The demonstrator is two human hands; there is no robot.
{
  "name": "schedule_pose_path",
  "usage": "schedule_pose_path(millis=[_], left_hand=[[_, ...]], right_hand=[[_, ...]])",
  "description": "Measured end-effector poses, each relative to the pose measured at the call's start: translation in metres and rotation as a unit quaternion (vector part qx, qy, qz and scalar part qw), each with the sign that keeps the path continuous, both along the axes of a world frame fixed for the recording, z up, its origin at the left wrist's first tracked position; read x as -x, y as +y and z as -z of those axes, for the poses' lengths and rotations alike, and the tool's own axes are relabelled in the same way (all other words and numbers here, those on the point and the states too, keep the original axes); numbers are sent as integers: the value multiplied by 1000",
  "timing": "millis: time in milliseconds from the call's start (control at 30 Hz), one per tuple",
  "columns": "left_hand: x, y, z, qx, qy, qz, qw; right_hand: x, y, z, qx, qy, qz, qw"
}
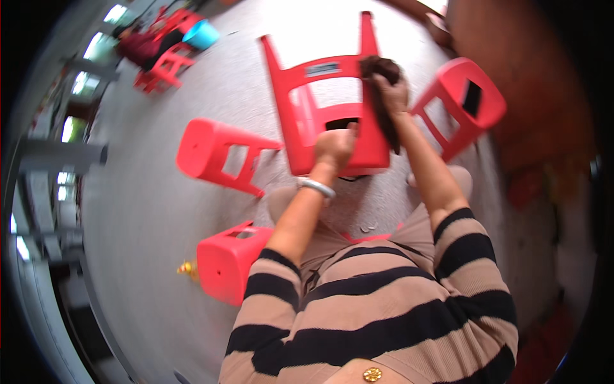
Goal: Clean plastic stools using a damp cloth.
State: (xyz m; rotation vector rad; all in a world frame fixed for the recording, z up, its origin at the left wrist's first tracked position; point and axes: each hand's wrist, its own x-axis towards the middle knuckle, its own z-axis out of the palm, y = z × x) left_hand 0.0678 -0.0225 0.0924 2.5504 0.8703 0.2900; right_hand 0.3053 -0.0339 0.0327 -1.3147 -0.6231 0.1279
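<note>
A red plastic stool (331, 163) is tipped before me, its seat end towards me and its legs pointing away. My left hand (336, 146) is closed at the stool's near side, by a rail with a dark opening, and appears to grip it; the fingers' exact hold is partly hidden. With my right hand (393, 93) I hold a dark brown cloth (383, 115) against the stool's right leg. The cloth is bunched at the top and hangs down along the leg. A pale label (322, 69) is on the stool's far crossbar.
A red stool (196, 149) lies tipped at left, another (220, 269) is nearer me. To the right, a red stool (472, 89) carries a flat black rectangular thing (472, 98). Far left, a person (141, 48) sits near a blue bucket (201, 34). Brown furniture (523, 96) borders the right.
</note>
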Motion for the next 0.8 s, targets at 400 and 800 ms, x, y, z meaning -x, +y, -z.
schedule_pose_path(millis=[400, 800], left_hand=[[-7, -13, -2, 32, -3, -9, 999], [-10, -7, 0, -25, 26, -61, 997]], right_hand=[[148, -162, 31, 111, 21, 105, 988], [136, -140, 82, 51, 215, 140, 965]])
